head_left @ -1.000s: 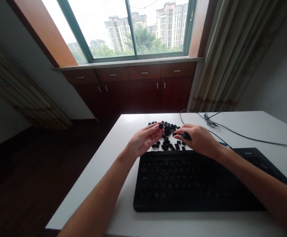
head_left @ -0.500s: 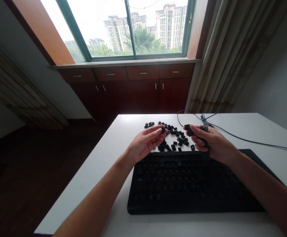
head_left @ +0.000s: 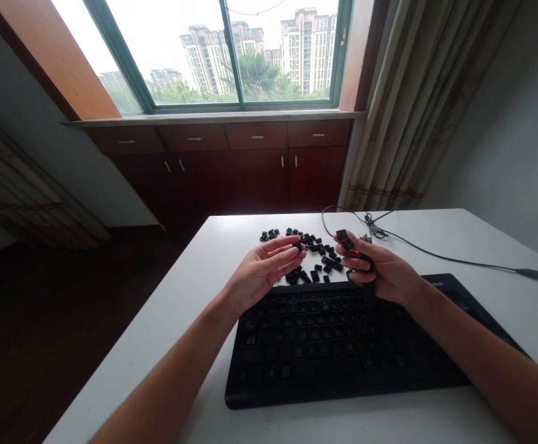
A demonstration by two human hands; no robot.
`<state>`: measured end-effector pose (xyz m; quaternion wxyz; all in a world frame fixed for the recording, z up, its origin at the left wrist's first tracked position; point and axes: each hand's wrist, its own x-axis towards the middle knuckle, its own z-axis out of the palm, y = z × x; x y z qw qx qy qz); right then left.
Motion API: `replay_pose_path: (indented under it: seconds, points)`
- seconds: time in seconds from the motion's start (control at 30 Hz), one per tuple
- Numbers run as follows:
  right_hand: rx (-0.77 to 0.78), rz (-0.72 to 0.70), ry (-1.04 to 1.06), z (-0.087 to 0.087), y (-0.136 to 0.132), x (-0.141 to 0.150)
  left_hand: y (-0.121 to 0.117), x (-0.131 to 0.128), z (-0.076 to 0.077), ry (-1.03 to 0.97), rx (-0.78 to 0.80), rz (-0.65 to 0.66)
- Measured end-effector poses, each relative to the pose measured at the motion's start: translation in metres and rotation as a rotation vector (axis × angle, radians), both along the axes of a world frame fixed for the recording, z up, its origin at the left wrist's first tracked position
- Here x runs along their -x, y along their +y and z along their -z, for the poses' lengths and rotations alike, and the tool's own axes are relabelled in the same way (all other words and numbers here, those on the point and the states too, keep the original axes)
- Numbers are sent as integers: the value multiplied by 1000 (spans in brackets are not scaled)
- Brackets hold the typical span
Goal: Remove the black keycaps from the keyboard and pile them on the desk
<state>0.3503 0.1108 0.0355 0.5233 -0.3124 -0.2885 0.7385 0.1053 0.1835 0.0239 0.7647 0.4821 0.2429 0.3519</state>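
Observation:
My left hand (head_left: pixel 264 265) pinches a small black keycap (head_left: pixel 297 246) between thumb and fingertips, above the loose pile. My right hand (head_left: pixel 380 265) is closed, with two black keycaps (head_left: pixel 344 239) at its thumb and fingertips. In the same palm is a dark, elongated tool (head_left: pixel 369 291); its lower end shows below the fingers, and its kind is unclear. Under both hands lies a black keyboard (head_left: pixel 343 376), with bare key positions across much of it. Loose keycaps (head_left: pixel 329 262) are scattered behind it.
A black cable (head_left: pixel 440 253) runs over the right side of the white table (head_left: pixel 167 308), tangled near its far edge. Beyond the table stand a wooden cabinet (head_left: pixel 223 179) and a window (head_left: pixel 278 55). A curtain (head_left: pixel 408 123) hangs at the right.
The view has shifted slightly, so the scene sits further left. My hands keep nearly the same poses, still holding their keycaps; the right hand has turned a little.

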Motion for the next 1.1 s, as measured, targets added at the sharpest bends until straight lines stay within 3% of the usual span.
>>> replay_pose_path:
  seconds: [0.13,0.23,0.3,0.37,0.7,0.9,1.1]
  points:
    - [10,0,15,1,0,0,13,10,2,187,-173,-120]
    - [18,1,7,2,1,0,28,24,8,479,-442,-249]
    - [19,5,0,3,1,-1,37,34,13,653,-614,-269]
    - [23,5,-6,4,1,-1,45,43,18,734,-681,-247]
    - [56,18,-54,4,0,3,55,57,20,850,-801,-116]
    - [52,21,-70,3,0,5,51,55,21,855,-1051,-73]
    - [51,5,-82,5,-1,7,50,55,21,854,-1126,-77]
